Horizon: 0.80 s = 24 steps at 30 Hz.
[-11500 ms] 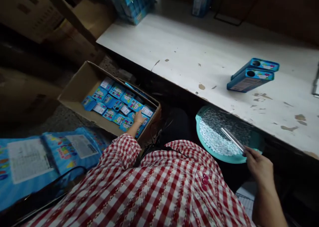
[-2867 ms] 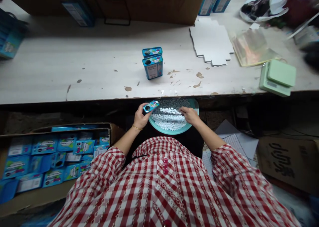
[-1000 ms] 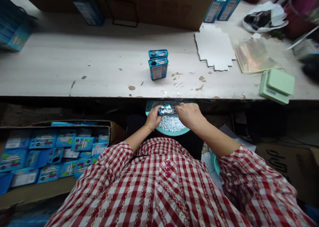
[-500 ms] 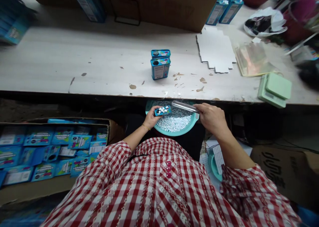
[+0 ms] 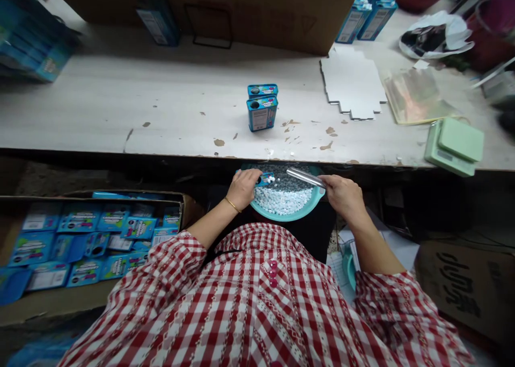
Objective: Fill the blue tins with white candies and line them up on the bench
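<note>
Two bare hands hold a small tin and a clear tube over a teal basin of white candies.

The left hand's (image 5: 243, 189) fingers curl around the small blue tin (image 5: 266, 180), which seems to hold a few candies, though the view is partly hidden. Just beside it, the right hand's (image 5: 341, 195) fingers pinch the clear tube (image 5: 306, 177). The teal basin (image 5: 289, 217) lies directly beneath the fingers, and two blue tins (image 5: 261, 112) stand on the table (image 5: 120, 120) beyond them.

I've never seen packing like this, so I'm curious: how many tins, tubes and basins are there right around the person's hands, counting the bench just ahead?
Tins on the bench: 2
Tin in the left hand: 1
Clear tube in the right hand: 1
Teal basin: 1
Total: 5
</note>
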Tool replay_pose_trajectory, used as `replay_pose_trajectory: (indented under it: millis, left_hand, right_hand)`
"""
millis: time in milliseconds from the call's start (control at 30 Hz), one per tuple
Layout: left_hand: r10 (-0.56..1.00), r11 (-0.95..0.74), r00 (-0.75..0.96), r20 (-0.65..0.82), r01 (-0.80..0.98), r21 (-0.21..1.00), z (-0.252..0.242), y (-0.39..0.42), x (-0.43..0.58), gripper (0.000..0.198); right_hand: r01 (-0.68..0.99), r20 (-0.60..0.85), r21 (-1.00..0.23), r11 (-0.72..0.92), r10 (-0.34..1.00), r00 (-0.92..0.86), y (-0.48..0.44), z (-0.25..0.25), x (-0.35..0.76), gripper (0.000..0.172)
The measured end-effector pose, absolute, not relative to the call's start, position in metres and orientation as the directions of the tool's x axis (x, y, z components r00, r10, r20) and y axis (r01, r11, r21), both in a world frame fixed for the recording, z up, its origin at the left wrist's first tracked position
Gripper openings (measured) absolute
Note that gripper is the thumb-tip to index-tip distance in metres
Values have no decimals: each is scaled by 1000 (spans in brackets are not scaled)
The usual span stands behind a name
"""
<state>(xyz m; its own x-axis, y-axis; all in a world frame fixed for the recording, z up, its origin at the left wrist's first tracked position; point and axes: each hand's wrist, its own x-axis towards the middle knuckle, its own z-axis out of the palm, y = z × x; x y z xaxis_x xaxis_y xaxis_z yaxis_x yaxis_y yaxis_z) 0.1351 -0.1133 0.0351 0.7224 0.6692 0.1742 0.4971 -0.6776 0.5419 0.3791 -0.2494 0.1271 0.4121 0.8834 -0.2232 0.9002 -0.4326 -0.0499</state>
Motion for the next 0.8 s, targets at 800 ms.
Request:
replay_pose_trajectory:
  millis: [800]
  left_hand:
    - [502,-842,783,367,346,414,125,-86,146,44]
  right_hand:
    - [886,-234,-207,-416,900,368,-271,83,390,35]
